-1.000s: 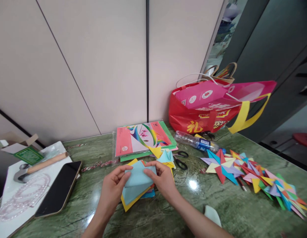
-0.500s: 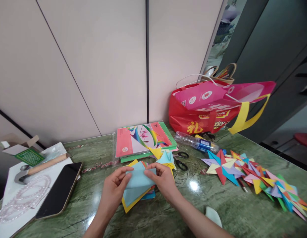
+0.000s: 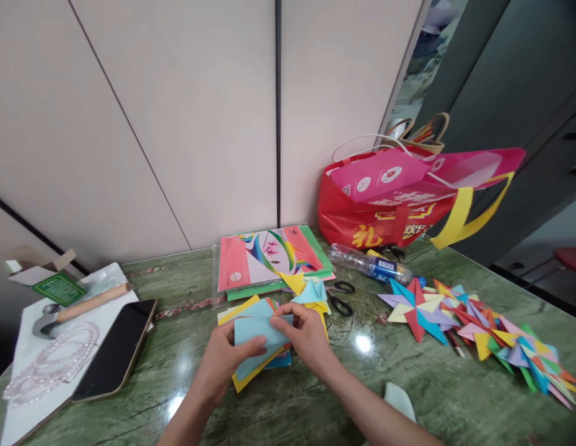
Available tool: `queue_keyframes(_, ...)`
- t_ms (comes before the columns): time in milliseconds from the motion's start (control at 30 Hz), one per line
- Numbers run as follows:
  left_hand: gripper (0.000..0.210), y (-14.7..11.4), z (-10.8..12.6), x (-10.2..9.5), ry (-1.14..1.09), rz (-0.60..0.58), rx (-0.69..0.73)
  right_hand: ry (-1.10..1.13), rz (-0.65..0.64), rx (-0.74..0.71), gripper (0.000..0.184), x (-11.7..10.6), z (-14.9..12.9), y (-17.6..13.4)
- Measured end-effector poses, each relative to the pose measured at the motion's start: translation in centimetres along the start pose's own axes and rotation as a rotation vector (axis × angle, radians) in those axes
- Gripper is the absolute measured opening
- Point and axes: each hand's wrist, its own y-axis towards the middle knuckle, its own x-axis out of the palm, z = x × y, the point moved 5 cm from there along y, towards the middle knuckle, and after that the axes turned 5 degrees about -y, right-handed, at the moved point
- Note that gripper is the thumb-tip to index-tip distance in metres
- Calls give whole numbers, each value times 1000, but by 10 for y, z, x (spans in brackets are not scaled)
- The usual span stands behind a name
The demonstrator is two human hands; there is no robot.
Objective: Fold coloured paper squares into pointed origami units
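- Our left hand [image 3: 225,362] has its fingers pinched on the near-left edge of the light blue sheet [image 3: 257,328], thumb on top.
- Our right hand [image 3: 305,334] pinches the sheet's far-right edge, fingertips pressed together over the fold.
- The blue sheet sits just above the loose stack of coloured papers [image 3: 251,371], mid-table on the green marble top [image 3: 288,409].
- To fold it well, we'd say: match the edges exactly before pressing, hold one corner still, then run a fingertip along the crease.
- Keep the sheet flat against the stack so nothing slips under it.
- Folded paper units [image 3: 311,294] lie just beyond the right hand, scissors [image 3: 339,300] to their right.
- Far right, finished paper stars [image 3: 474,328] spread in a row; well left, a phone [image 3: 114,359] rests near the beads.
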Motion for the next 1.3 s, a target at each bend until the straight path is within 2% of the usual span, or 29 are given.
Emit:
queue_keyframes(467, 34, 2, -4, 3, -88, -30, -29, -21, 23, -11, 17, 0, 1, -1)
queue_keyframes(767, 33, -1, 1, 1, 56, -91, -54, -64, 68, -52, 17, -8, -4, 2)
queue_keyframes(1067, 31, 1, -3, 1, 76, -99, -59, -40, 70, -43, 17, -7, -2, 2)
queue_keyframes(1200, 31, 0, 5, 2, 86, -111, 31, -34, 72, -45, 17, -8, -2, 4)
queue_keyframes(1300, 42, 0, 11, -2, 83, -67, 124, -13, 54, -36, 17, -7, -1, 4)
